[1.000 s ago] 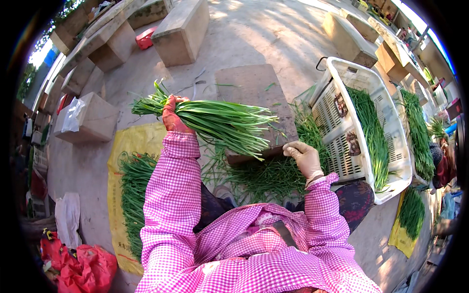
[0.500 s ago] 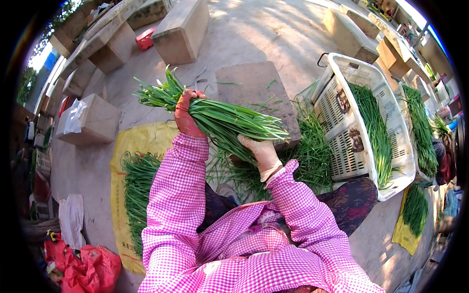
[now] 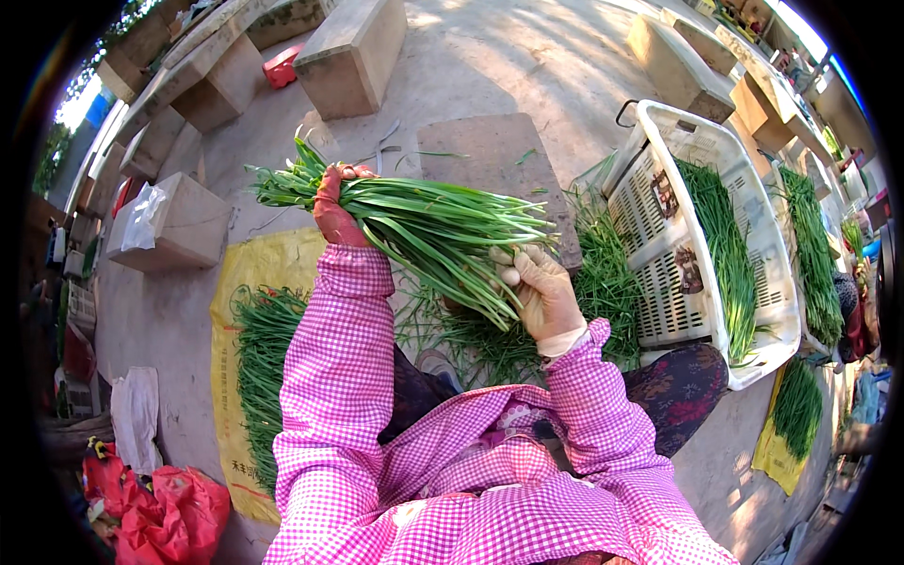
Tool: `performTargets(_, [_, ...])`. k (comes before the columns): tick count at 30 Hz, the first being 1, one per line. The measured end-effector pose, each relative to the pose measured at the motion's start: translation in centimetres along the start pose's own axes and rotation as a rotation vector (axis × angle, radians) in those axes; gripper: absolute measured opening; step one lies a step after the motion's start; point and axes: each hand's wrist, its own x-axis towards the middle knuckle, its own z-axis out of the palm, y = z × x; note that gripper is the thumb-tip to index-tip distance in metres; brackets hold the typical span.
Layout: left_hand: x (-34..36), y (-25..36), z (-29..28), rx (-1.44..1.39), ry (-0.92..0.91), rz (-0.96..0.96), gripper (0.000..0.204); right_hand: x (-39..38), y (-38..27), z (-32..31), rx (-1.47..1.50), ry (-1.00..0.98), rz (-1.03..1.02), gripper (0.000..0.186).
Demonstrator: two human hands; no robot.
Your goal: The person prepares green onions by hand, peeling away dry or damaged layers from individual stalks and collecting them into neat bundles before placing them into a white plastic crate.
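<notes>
since 0.5 s ago, the pale-gloved right hand (image 3: 548, 297) had slid from under the bundle of green stalks (image 3: 433, 212) to their right-hand ends. its fingers were curled nearly closed against those ends; whether they gripped any could not be told. the red-gloved left hand (image 3: 339, 207) was wrapped around the bundle near its left end, holding it above the brown board (image 3: 494, 151). print (image 3: 224, 377) marked the yellow sack (image 3: 282, 254); 2 dark labels (image 3: 665, 194) on the white crate (image 3: 652, 247) were illegible.
</notes>
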Motion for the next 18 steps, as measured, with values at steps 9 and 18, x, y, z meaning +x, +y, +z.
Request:
performTargets(9, [0.2,0.9,-0.7,0.018,0.033,0.081,0.02,-3.3,-3.7,-5.3,-0.911,-0.04,0.141,0.017])
performTargets(18, [0.6,3.0,-1.9,-0.076,0.166,0.085,0.014,-1.7,-5.5,-3.7,-0.999,0.137,-0.186,0.027])
